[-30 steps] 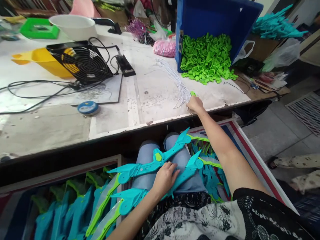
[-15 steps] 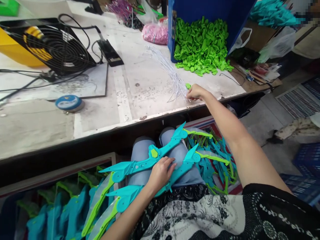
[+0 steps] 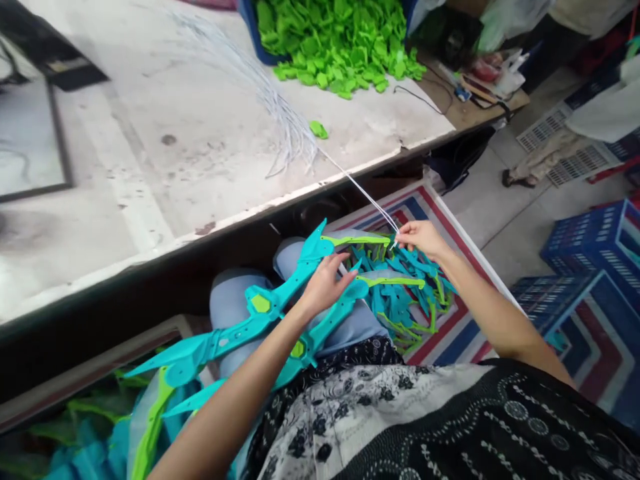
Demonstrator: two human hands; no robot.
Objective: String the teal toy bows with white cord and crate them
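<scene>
Two turquoise plastic toy bows lie across my lap, the upper toy bow (image 3: 235, 330) and the lower toy bow (image 3: 325, 327), each with lime-green limb tips. My left hand (image 3: 325, 285) is over them near their right ends, fingers stretched and thumb apart, touching the upper one. Between the thumb and fingers of my right hand (image 3: 424, 241) are the ends of thin white cords (image 3: 367, 195), close to the upper bow's green tip. These cords stretch back to a bundle of white cords (image 3: 285, 120) on the table. A loose green piece (image 3: 319, 130) lies beside the bundle.
A blue bin (image 3: 257, 47) spills small green pieces (image 3: 345, 47) onto the table (image 3: 210, 153). More bows (image 3: 400, 300) fill a striped-lined container (image 3: 450, 220) at my right; others (image 3: 95, 447) are at lower left. Blue crates (image 3: 590, 233) stand on the floor.
My right hand has come from the table down to the bow's right tip, drawing white cords along. My left hand has slid toward the bows' right ends. The view has shifted right and down.
</scene>
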